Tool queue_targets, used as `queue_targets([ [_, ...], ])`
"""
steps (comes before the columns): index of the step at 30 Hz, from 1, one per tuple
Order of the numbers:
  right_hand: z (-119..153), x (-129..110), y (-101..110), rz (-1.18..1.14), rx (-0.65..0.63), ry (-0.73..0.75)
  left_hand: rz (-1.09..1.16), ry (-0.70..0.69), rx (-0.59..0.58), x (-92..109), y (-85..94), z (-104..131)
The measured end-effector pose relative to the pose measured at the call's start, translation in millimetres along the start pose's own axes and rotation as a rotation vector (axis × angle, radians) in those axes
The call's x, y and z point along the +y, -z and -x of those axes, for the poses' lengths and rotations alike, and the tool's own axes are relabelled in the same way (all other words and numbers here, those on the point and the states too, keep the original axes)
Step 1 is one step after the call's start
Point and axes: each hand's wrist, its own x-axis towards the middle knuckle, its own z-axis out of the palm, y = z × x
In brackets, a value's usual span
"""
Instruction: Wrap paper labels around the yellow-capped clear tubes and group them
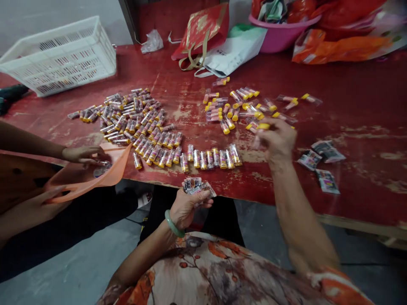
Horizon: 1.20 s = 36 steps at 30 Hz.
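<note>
Just off the table's front edge, my left hand [188,206] is closed around several small printed packets [197,186]. Over the table to the right, my right hand [278,139] pinches a clear tube with a yellow cap [263,126], slightly blurred. Beyond it lies a loose group of yellow-capped tubes [235,113] with pinkish contents. A row of tubes with printed packets inside [210,159] stands near the front edge, beside a large pile of similar tubes [136,120] on the left. Several loose packets [327,180] lie to the right of my right hand.
At the left, another person's hands [83,154] are at an orange plastic basket [110,171] by the table edge. A white crate [76,63] sits at the back left. Along the back are a red bag [203,29], a white bag [233,53] and a pink basin [280,36].
</note>
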Motion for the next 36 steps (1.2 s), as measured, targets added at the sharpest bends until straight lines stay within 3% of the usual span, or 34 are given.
queue_targets([
  [1,23,-7,9,-0.122,-0.023,-0.022,0.000,0.004,0.002,0,-0.8,0],
  [3,75,-23,20,-0.785,-0.101,-0.223,-0.002,0.005,0.002,-1,-2.8,0],
  [5,123,-42,21,-1.135,-0.223,-0.395,-0.006,-0.001,0.009,-3,-5.1,0],
  [7,158,-60,14,-1.237,-0.321,-0.525,-0.014,0.002,0.016,-6,-7.2,1],
  [10,182,-77,1,-1.141,-0.357,-0.678,-0.031,0.011,0.006,-10,-10.0,2],
  [14,180,-82,1,-1.057,-0.356,-0.669,-0.051,-0.008,-0.058,-15,-13.2,4],
  [20,159,-70,17,-1.143,-0.392,-0.702,-0.036,-0.040,-0.136,-11,-6.4,8],
  [24,149,-62,17,-1.283,-0.581,-0.718,-0.002,-0.048,-0.191,-6,9.3,4],
  [30,137,-61,7,-1.258,-0.905,-0.707,0.086,-0.153,-0.088,-2,19.0,-16],
  [36,127,-67,2,-1.112,-0.941,-0.634,-0.153,-0.064,-0.148,8,10.3,-9],
])
